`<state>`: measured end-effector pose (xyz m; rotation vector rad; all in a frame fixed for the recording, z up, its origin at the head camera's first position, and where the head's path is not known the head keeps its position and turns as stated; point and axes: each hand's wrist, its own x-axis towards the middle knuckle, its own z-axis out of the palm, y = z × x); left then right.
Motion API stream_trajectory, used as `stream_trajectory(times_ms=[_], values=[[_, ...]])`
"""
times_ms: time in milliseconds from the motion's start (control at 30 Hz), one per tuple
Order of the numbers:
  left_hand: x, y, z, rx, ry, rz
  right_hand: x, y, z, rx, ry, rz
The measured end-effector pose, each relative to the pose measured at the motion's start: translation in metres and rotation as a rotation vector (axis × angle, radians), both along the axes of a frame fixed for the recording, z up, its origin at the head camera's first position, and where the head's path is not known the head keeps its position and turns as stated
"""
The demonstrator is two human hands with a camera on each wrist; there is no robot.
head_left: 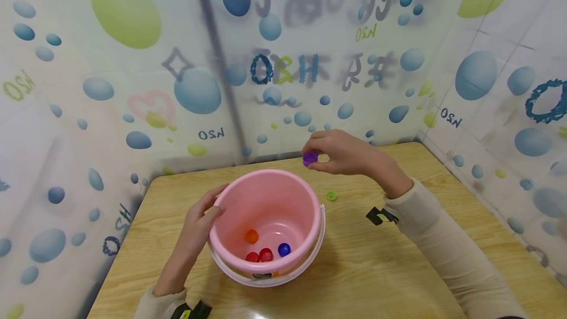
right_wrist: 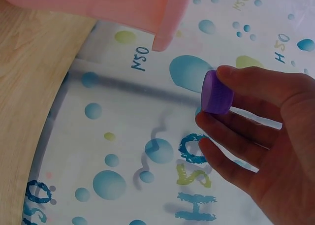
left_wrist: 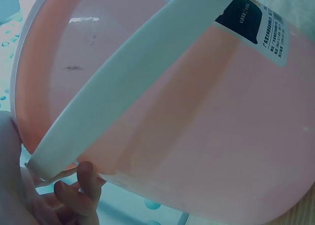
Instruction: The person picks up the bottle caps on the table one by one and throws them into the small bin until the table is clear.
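A pink bucket with a white handle stands on the table. My left hand grips its left rim, thumb over the inside; in the left wrist view the fingers curl beneath the rim. Inside the bucket lie an orange cap, two red caps and a blue cap. My right hand pinches a purple bottle cap between thumb and fingers, in the air beyond the bucket's right rim. On the table below it lies a green cap.
The wooden table runs back to a patterned curtain with blue and green spots. A similar curtain hangs at the left and right sides. The bucket's handle hangs down at its front, near a label.
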<state>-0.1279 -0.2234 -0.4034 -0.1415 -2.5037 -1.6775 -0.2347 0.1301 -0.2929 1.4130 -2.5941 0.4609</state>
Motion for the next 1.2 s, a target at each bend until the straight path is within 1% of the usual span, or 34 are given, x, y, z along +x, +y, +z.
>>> stream_trajectory(times_ms=[500, 667, 867, 1200], values=[[0.0, 0.0, 0.001, 0.009, -0.016, 0.007, 0.002, -0.007, 0.005, -0.023, 0.044, 0.063], [0.0, -0.001, 0.0, 0.011, -0.014, 0.007, 0.004, -0.01, 0.006, -0.017, 0.031, 0.058], [0.001, -0.001, 0.0, 0.017, -0.033, 0.003, 0.005, -0.015, 0.006, 0.0, 0.01, 0.052], [0.0, 0.0, 0.001, 0.013, -0.027, 0.007, 0.008, -0.028, 0.013, 0.023, 0.011, 0.08]])
